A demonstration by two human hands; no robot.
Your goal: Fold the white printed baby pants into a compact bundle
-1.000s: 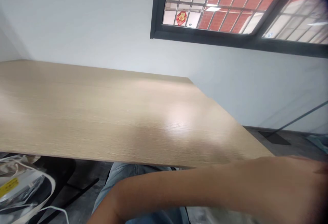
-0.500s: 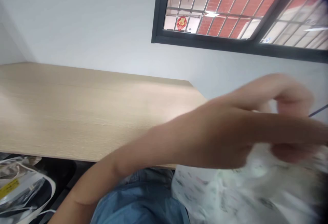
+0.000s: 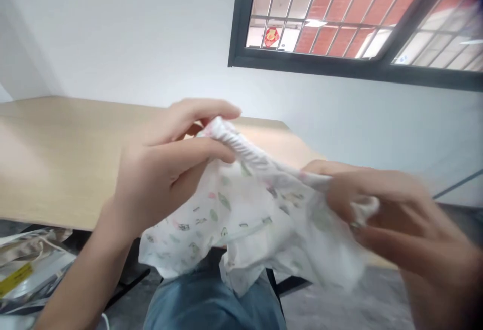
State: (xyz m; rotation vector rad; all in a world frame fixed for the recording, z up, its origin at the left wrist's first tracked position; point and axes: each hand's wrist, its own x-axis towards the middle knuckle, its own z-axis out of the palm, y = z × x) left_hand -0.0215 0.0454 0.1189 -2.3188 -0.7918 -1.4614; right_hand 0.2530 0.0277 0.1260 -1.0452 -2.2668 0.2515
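Observation:
A pair of small white shorts (image 3: 260,214) with a green leaf and pink print hangs in the air between my hands. Its gathered elastic waistband runs along the top, and the legs dangle over my lap. My left hand (image 3: 162,169) pinches the left end of the waistband between thumb and fingers. At the other end, my right hand (image 3: 392,209) is closed on the waistband, with a bunched bit of cloth showing between its fingers. The right hand is somewhat blurred.
Behind the shorts lies a light wooden table (image 3: 68,159), set against a white wall (image 3: 132,33). A dark-framed barred window (image 3: 309,61) is at upper right. Clear plastic bags with a yellow label (image 3: 17,277) sit low on the left. Below are my blue-clad legs (image 3: 211,305).
My left hand has drawn back from the far right and now grips the waistband. The shorts have been lifted from the lower right and stretched between both hands.

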